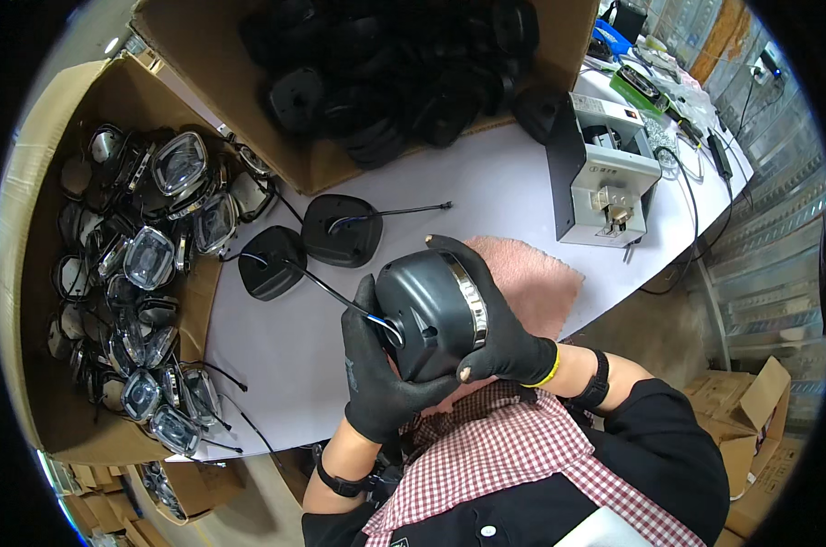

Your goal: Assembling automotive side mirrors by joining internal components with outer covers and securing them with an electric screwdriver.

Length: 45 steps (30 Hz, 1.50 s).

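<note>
Between my two gloved hands is a black lamp (424, 310) with rounded corners and a silver trim band round its rim. Its black back cover is turned up, and a cable (340, 299) comes out of it toward the upper left. My left hand (376, 387) grips the lamp from its left and lower side. On the right, my right hand (499, 333) wraps over the trim band, thumb on the near edge. Just beyond the lamp lie two black back covers (343, 239), (272, 263) with cables. A pink cloth (531, 278) is partly under my right hand.
At the left stands a cardboard box (30, 273) full of clear-fronted lamps. Another cardboard box (294, 169) at the back holds many black covers. A grey-white machine (604, 173) stands at the right of the white table (267, 351), with cords and tools behind it.
</note>
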Motion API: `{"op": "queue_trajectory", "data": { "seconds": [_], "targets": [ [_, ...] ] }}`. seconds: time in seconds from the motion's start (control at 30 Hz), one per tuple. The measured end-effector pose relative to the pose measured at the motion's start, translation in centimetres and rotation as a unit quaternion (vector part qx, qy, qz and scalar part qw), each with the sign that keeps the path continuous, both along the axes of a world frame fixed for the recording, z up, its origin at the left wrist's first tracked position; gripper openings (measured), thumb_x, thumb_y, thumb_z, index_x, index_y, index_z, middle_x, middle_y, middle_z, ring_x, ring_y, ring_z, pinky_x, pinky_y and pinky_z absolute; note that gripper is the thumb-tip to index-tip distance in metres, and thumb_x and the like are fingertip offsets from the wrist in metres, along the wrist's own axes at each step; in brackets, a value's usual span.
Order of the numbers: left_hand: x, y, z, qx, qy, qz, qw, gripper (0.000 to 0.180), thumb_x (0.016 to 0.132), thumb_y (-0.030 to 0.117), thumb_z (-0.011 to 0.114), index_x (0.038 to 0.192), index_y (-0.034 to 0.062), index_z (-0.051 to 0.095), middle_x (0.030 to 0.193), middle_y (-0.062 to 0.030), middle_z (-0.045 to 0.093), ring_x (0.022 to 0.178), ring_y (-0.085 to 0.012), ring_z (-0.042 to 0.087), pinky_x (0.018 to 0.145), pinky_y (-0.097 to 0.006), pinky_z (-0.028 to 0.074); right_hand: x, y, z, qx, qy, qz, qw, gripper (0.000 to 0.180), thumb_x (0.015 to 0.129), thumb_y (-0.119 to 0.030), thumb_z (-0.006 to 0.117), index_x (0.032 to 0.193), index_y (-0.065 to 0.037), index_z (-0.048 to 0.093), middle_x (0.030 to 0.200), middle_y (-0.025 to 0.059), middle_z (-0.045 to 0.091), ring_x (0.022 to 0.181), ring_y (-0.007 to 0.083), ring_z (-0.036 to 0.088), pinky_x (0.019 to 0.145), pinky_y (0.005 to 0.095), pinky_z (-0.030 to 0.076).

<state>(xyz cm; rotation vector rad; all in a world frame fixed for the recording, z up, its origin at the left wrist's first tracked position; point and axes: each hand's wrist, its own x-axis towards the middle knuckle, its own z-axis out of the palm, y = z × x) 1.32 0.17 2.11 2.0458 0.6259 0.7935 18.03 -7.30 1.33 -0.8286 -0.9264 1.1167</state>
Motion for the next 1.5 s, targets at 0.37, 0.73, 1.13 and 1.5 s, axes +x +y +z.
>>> {"op": "queue_trajectory", "data": {
  "seconds": [0.37,0.73,1.13,1.5],
  "targets": [
    [-0.1,-0.2,0.5,0.016,0.007,0.004,1.0,0.125,0.05,0.039,0.092,0.143,-0.0058,0.022,0.131,-0.0188,0.04,0.123,-0.0328,0.045,0.101,-0.044,0.041,-0.3,0.0,0.0,0.019,0.0,-0.013,1.0,0.137,0.047,-0.043,0.095,0.152,-0.008,0.014,0.146,0.0141,0.031,0.137,0.0286,0.033,0.113,0.0426,0.029],
    [0.2,0.2,0.0,-0.048,-0.048,-0.044,0.997,0.119,0.048,0.034,0.093,0.138,-0.0009,0.025,0.129,-0.016,0.041,0.12,-0.0279,0.046,0.101,-0.041,0.042,-0.6,-0.2,-0.2,0.036,-0.044,-0.014,0.998,0.136,0.048,-0.038,0.094,0.153,-0.009,0.011,0.147,0.0173,0.028,0.137,0.0318,0.03,0.113,0.0454,0.028],
    [0.4,0.6,-0.4,-0.1,-0.076,-0.079,0.989,0.12,0.047,0.029,0.094,0.14,0.0015,0.024,0.13,-0.0158,0.04,0.12,-0.0295,0.046,0.101,-0.042,0.042,-0.9,-0.4,-0.8,0.066,0.04,0.006,0.997,0.128,0.054,-0.032,0.093,0.153,-0.009,0.015,0.147,0.0147,0.033,0.137,0.0279,0.034,0.113,0.0434,0.028],
    [0.1,0.8,1.5,0.209,0.007,-0.023,0.978,0.099,0.065,0.027,0.086,0.141,0.0024,0.028,0.135,-0.0217,0.037,0.129,-0.041,0.04,0.104,-0.048,0.041,0.4,-1.0,2.3,-0.008,-0.231,-0.122,0.965,0.081,0.068,-0.019,0.081,0.136,-0.001,0.043,0.121,0.019,0.061,0.107,0.0263,0.064,0.091,0.0361,0.052]
  ]
}}
